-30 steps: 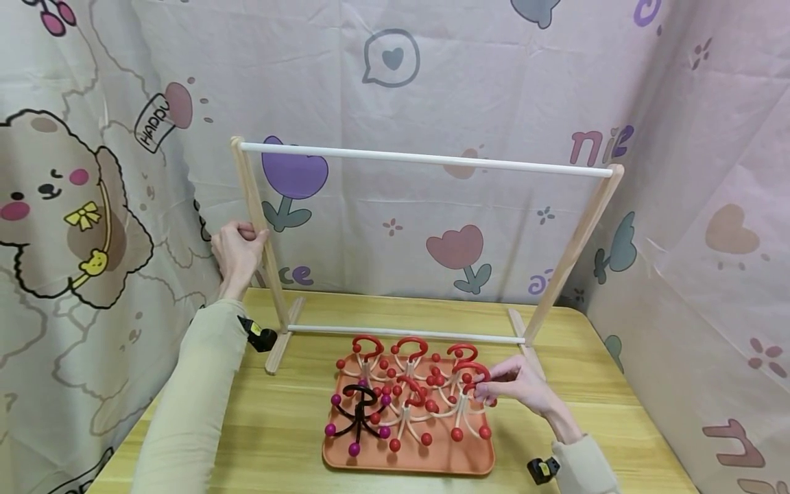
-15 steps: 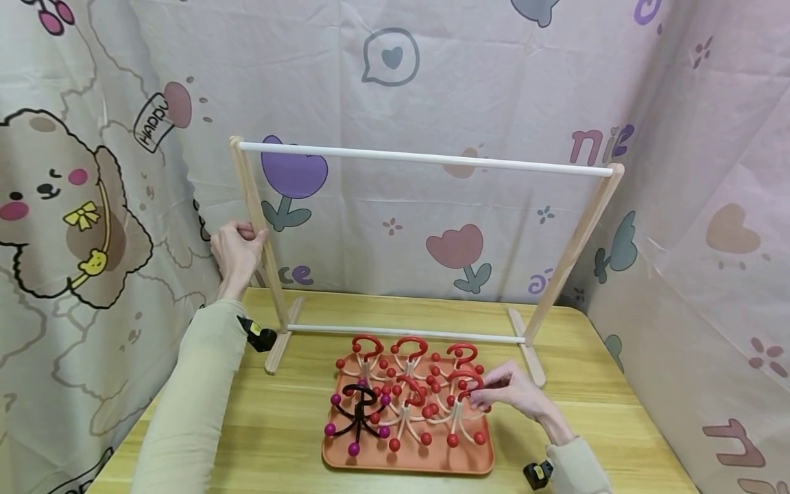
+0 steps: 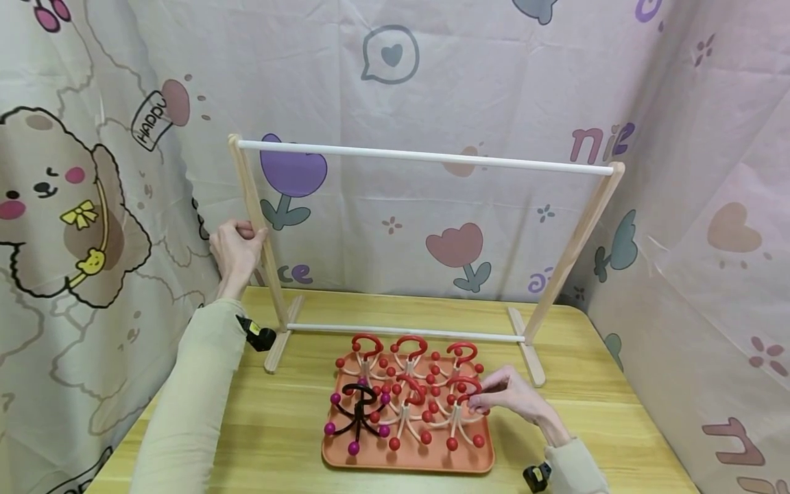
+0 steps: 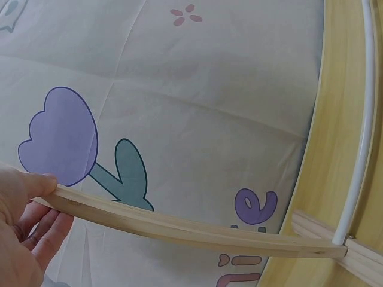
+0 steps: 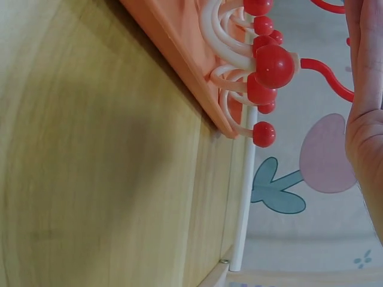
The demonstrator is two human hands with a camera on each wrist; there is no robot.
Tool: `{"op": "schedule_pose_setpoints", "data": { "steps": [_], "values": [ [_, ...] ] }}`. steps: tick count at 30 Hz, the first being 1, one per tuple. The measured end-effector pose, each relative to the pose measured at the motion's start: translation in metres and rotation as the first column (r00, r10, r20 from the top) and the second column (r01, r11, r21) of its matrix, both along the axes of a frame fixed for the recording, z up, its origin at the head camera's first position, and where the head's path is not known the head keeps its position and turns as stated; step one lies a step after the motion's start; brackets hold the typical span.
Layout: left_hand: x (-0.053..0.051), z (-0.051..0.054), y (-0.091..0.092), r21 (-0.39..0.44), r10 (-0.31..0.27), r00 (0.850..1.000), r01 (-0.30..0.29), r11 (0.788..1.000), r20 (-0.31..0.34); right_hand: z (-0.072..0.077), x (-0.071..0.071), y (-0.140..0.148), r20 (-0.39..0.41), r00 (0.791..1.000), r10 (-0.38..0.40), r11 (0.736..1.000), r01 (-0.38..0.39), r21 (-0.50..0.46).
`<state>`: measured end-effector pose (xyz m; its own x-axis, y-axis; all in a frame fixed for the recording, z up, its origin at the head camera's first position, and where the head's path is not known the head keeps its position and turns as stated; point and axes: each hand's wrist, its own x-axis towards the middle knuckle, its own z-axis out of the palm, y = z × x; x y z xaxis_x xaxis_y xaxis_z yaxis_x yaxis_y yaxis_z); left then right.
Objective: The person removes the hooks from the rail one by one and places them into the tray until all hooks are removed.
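Observation:
My left hand [image 3: 234, 252] pinches the left wooden upright of a rack [image 3: 395, 153] with a white top rail. In the left wrist view, the thumb lies on one side of that upright [image 4: 179, 230] and fingers on the other. With my right hand [image 3: 513, 396] I pinch the red hook of a ball-tipped hanger [image 3: 455, 414] at the tray's front right. Its cream arms end in red balls and appear to rest on the orange tray [image 3: 407, 461]. Beside it stands a similar red hanger [image 3: 404, 414], and left of that a black hanger [image 3: 359, 410] with purple balls.
Three more red-hooked hangers, one of them at the back left [image 3: 365, 368], fill the tray's back row. Behind the tray runs the rack's lower white rail [image 3: 401, 333]. A patterned curtain [image 3: 382, 206] surrounds the wooden table [image 3: 247, 425] at the back and sides.
My right hand has moved slightly left and lowered the front right hanger onto the tray beside its neighbour. The left hand has stayed on the upright.

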<state>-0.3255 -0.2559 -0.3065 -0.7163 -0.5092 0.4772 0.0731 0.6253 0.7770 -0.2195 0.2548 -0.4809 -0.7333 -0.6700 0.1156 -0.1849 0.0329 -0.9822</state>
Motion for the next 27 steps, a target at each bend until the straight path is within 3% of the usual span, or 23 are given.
{"op": "schedule_pose_setpoints", "data": {
  "steps": [10, 27],
  "values": [
    [0.0004, -0.0008, 0.0011, -0.007, 0.006, 1.000, -0.006, 1.000, -0.004, -0.0047, -0.0005, 0.0008, 0.001, 1.000, -0.007, 0.999, 0.007, 0.034],
    [0.0003, -0.0001, 0.0002, -0.002, 0.003, 1.000, -0.003, 1.000, -0.002, -0.0084, -0.0009, 0.0027, 0.009, 1.000, 0.008, 1.000, -0.007, -0.029]
  ]
}}
